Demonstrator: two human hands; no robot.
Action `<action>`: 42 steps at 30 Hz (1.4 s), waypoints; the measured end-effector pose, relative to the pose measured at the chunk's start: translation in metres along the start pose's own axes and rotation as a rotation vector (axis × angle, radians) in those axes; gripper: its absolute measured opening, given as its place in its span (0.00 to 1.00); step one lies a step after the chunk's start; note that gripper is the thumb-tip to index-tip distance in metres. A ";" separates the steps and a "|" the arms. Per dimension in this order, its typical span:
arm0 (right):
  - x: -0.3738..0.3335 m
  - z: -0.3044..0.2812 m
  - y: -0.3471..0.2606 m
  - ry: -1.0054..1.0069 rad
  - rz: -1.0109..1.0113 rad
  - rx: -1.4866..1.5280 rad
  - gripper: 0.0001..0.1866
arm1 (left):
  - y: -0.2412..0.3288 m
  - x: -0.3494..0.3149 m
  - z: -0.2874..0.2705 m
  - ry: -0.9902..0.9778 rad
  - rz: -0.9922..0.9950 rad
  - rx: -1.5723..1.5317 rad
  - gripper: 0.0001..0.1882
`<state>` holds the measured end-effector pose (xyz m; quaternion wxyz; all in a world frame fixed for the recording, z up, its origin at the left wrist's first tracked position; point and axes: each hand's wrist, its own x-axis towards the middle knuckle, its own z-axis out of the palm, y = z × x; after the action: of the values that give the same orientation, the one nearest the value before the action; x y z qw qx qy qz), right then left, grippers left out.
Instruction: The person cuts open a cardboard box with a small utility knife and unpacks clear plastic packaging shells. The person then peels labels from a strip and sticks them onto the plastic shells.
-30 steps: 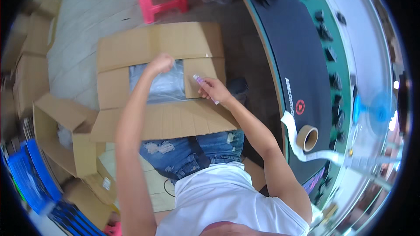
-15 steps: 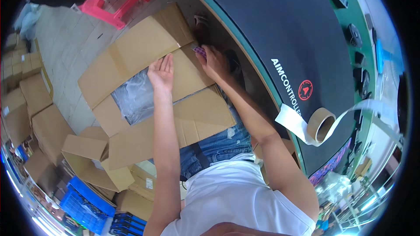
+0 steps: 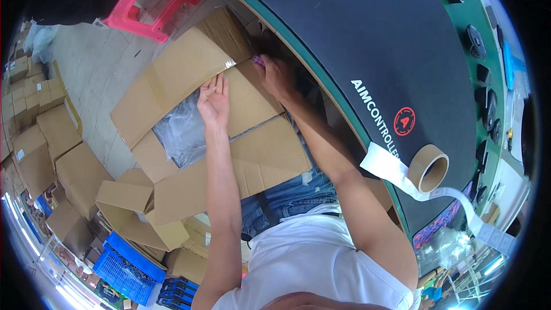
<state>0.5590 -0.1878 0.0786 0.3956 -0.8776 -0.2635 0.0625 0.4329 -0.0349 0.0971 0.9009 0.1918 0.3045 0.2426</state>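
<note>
Blue basket (image 3: pixel 117 270) well left of left hand (image 3: pixel 214 103), contents unclear. Brown carton (image 3: pixel 252 93) under both hands, flaps (image 3: pixel 163 73) leaving gap, crinkled clear plastic (image 3: pixel 182 126) inside. Left hand palm up, fingers loose, by flap edge. Right hand (image 3: pixel 278 81) grips purple item (image 3: pixel 257 60), mostly hidden.

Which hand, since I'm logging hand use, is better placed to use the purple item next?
Probably the right hand: it holds the purple item near the right edge of the carton, while the left hand lies open, seemingly empty.
</note>
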 end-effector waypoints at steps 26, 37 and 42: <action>0.009 0.013 -0.034 0.120 0.037 0.237 0.16 | 0.034 -0.005 0.003 -0.108 0.011 -0.210 0.22; -0.003 0.021 -0.024 0.170 0.020 0.151 0.15 | 0.024 -0.009 -0.006 -0.106 -0.022 -0.235 0.23; -0.003 0.019 -0.031 0.192 0.014 0.124 0.15 | 0.025 -0.012 -0.006 -0.083 -0.008 -0.222 0.22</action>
<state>0.5378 -0.1595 0.0883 0.4719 -0.8553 -0.2138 -0.0030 0.4128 -0.0200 0.1107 0.9295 0.0996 0.2389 0.2627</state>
